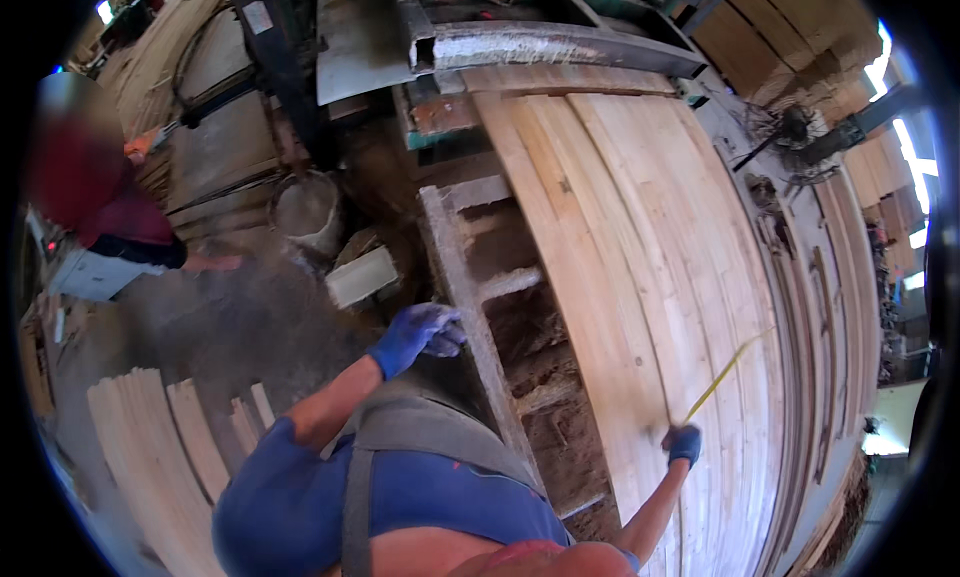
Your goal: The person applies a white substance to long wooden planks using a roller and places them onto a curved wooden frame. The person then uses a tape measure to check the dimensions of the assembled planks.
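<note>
Both hands wear blue gloves. My right hand (684, 444) is closed at the near part of a wide panel of pale boards (640, 247), low over the wood. From it a thin yellow tape measure blade (716, 385) runs out across the boards, away and to the right. The tape's case, if there is one, is hidden in the glove. My left hand (418, 337) hovers beside the rail of a metal frame (470, 322), left of the panel. Its fingers are apart and a little bent, with nothing seen in them.
Dusty crossbars and gaps lie along the panel's left side. A bucket (306, 212) and a pale block (362, 277) sit farther left. Cut boards (150, 457) lie at the lower left. Another person in a red top (110, 197) is at far left. Long strips (825, 307) lie at right.
</note>
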`<action>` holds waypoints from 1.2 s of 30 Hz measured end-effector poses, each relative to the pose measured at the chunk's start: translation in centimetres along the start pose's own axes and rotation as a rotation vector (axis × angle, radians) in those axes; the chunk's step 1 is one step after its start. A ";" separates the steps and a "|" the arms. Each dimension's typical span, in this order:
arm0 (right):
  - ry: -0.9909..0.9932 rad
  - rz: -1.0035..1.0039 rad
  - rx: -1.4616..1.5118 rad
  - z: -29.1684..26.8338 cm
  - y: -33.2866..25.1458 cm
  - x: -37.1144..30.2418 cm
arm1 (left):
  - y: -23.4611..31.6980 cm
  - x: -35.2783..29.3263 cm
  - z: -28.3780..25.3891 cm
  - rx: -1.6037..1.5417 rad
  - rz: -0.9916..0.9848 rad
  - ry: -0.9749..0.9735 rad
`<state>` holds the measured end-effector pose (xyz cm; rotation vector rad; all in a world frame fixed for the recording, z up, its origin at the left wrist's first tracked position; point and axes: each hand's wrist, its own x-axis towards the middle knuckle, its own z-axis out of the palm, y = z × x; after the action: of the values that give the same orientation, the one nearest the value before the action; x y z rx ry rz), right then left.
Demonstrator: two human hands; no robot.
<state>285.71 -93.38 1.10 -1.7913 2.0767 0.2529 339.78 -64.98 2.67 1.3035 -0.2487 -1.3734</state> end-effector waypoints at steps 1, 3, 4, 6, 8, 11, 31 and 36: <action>0.101 0.060 -0.100 0.2 0.9 -0.9 | -0.4 -0.4 -1.1 -0.007 0.031 -0.015; 0.435 0.020 -0.305 -0.9 3.8 -0.9 | -0.7 1.7 -3.1 -0.038 0.078 -0.014; 0.302 0.046 -0.282 -2.6 3.0 0.0 | -1.5 2.5 -3.8 -0.041 0.069 0.044; 0.167 0.168 0.023 -2.9 0.5 -1.8 | -0.8 1.7 -4.3 -0.043 0.071 0.103; 0.242 0.030 0.481 -1.5 -0.1 -4.3 | -0.9 1.7 -5.4 -0.054 0.083 0.097; 0.178 -0.080 0.999 0.9 -8.5 -7.5 | 0.3 2.2 -5.7 -0.038 0.105 0.078; -0.425 -1.018 1.145 -9.6 -84.1 0.1 | -9.6 -1.2 -22.2 -0.097 0.027 0.685; -0.006 -1.227 0.991 -3.9 -84.3 -1.6 | -14.3 -2.8 -25.3 -0.301 -0.085 0.776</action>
<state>367.79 -107.68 14.77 -1.8908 0.5115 -0.9079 350.64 -45.19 -15.87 1.4921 0.5262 -0.8398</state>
